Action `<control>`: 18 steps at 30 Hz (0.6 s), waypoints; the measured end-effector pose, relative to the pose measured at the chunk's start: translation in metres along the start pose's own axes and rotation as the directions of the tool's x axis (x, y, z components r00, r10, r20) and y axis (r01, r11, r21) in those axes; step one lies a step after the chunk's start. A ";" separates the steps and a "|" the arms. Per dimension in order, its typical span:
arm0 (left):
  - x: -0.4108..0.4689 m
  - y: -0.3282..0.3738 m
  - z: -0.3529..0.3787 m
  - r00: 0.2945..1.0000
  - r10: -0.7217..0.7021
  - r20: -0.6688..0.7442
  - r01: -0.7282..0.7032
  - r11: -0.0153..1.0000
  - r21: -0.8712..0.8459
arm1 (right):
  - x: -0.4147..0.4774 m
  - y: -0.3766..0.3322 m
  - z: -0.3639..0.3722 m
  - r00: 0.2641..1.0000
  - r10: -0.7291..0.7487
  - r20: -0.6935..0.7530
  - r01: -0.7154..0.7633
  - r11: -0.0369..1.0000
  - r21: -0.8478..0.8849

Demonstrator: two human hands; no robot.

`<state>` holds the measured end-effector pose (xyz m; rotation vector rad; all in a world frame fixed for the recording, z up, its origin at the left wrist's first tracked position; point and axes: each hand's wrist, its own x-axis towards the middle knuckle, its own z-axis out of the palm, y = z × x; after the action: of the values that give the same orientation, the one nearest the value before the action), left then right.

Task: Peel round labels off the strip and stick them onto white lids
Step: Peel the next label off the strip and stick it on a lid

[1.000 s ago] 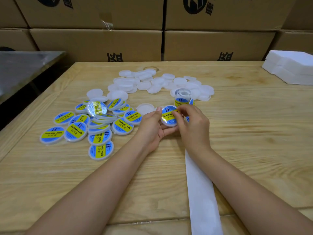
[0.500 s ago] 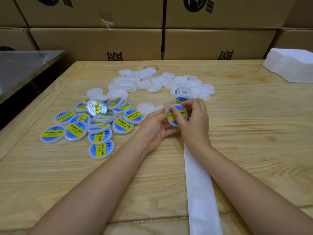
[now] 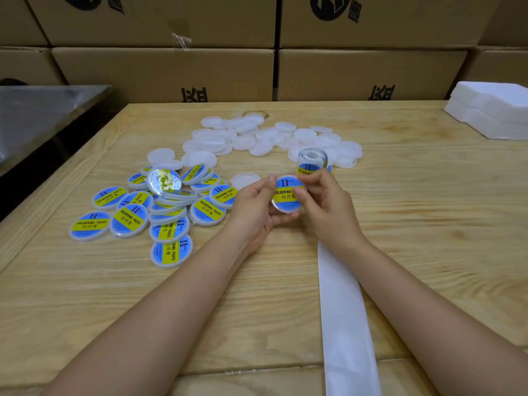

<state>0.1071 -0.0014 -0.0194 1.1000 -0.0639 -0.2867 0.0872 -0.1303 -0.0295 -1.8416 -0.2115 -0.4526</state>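
Note:
Both hands hold one white lid (image 3: 286, 195) that bears a blue and yellow round label, raised just above the table and tilted toward me. My left hand (image 3: 254, 207) grips its left edge, thumb on the rim and fingers underneath. My right hand (image 3: 325, 207) holds its right side, thumb pressed on the label face. Just behind stands the rolled label strip (image 3: 311, 161); its bare white backing (image 3: 343, 310) runs toward me under my right forearm. Several plain white lids (image 3: 243, 138) lie farther back.
A heap of several labelled lids (image 3: 160, 207) lies left of my hands on the wooden table (image 3: 428, 224). One plain lid (image 3: 244, 180) sits next to my left thumb. White foam blocks (image 3: 494, 112) sit at the back right, cardboard boxes (image 3: 171, 72) behind, a metal surface (image 3: 43, 110) at left.
The lid was turned in my hands so its label faces me more fully, and it sits slightly higher. My right thumb now presses on the label's right part.

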 end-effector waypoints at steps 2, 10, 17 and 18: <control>-0.001 -0.001 -0.001 0.998 0.041 0.037 -0.043 0.998 0.046 | 0.002 0.002 -0.001 0.997 0.065 -0.033 -0.063 0.997 0.049; -0.003 -0.001 -0.001 0.996 0.085 0.031 -0.089 0.990 0.114 | 0.005 0.008 0.000 0.990 0.136 -0.033 -0.129 0.978 0.163; 0.002 0.016 -0.008 0.782 0.583 -0.222 -0.326 0.685 0.652 | 0.004 0.008 -0.003 0.947 -0.043 -0.317 0.058 0.998 0.039; 0.003 0.023 -0.013 0.739 0.631 -0.236 -0.303 0.624 0.720 | 0.006 0.010 -0.005 0.927 -0.046 -0.372 0.048 0.999 -0.005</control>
<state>0.1173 0.0184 -0.0051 1.7706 -0.0219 0.5677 0.0947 -0.1387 -0.0342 -1.7116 0.0034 -0.8239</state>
